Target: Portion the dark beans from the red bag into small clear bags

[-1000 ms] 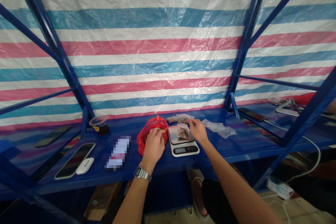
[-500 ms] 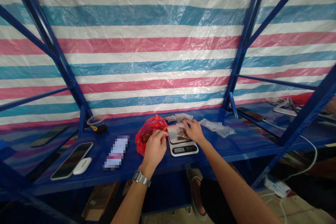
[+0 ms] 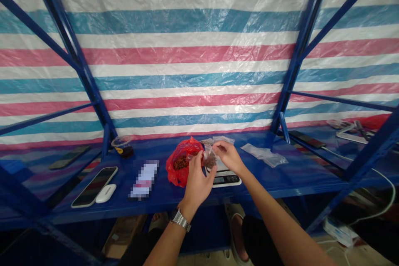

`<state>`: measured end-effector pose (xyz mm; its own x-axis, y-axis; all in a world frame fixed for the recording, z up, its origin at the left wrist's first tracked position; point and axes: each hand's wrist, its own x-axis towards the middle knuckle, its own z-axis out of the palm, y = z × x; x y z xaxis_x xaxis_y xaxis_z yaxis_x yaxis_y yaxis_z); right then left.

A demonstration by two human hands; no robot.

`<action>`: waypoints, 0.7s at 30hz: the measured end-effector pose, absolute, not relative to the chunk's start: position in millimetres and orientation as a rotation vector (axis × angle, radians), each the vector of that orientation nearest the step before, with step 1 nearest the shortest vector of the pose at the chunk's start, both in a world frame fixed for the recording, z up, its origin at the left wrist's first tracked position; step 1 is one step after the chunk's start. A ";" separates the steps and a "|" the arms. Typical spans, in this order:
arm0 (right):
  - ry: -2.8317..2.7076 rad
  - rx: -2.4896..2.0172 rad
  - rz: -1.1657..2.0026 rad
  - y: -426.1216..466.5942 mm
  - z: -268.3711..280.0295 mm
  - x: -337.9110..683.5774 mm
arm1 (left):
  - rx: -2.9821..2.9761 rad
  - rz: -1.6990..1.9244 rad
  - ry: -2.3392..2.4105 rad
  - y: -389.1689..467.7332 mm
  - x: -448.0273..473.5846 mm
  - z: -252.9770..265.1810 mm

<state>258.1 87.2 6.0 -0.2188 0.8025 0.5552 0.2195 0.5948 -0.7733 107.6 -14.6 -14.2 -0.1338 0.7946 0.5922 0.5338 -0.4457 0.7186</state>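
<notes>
My right hand [image 3: 229,157] is closed in a pinch at the top of a small clear zip bag [image 3: 211,160] with brown bits inside, held over a white digital scale [image 3: 233,180]. To its left, my left hand [image 3: 199,178] has its thumb and fingers apart, close against the bag's left side; whether they touch it is hard to see. A red plastic bag [image 3: 177,178] stands open beside my left fingers, with reddish-brown dried pieces [image 3: 181,162] in it. My hands and the zip bag cover much of the scale's plate.
Behind the scale lie more small zip bags [image 3: 222,139]. Flat clear bags [image 3: 264,154] rest to the right. At left are a phone [image 3: 95,187], a white earbud case [image 3: 106,193], a pixelated screen [image 3: 144,179] and a cup of dark liquid [image 3: 124,149]. Blue posts [image 3: 288,75] flank the shelf.
My left hand has moved from the red bag's edge right to the zip bag. My right hand has lifted the zip bag off the scale plate. The view has shifted slightly.
</notes>
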 end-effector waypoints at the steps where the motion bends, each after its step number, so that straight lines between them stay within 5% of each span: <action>1: -1.761 -0.792 0.735 76.9 13.0 248.7 | 1.856 1.622 1.503 -14.7 108.8 -15.2; 8: -1.745 -0.589 0.948 47.2 33.0 189.6 | 1.339 1.752 1.614 -8.9 82.5 0.6; 15: -2.192 -1.211 0.220 79.4 -3.8 165.0 | 1.108 1.747 2.103 -14.4 11.8 11.2; 21: -2.409 -1.160 0.152 77.8 -3.0 149.2 | 1.197 1.313 1.955 -8.9 -0.6 -8.9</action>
<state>149.2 77.8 -3.0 -0.5394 0.7633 0.3555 0.7126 0.6388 -0.2902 -0.6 -8.9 -8.9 -0.4921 0.8679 0.0682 0.3911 0.1504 0.9080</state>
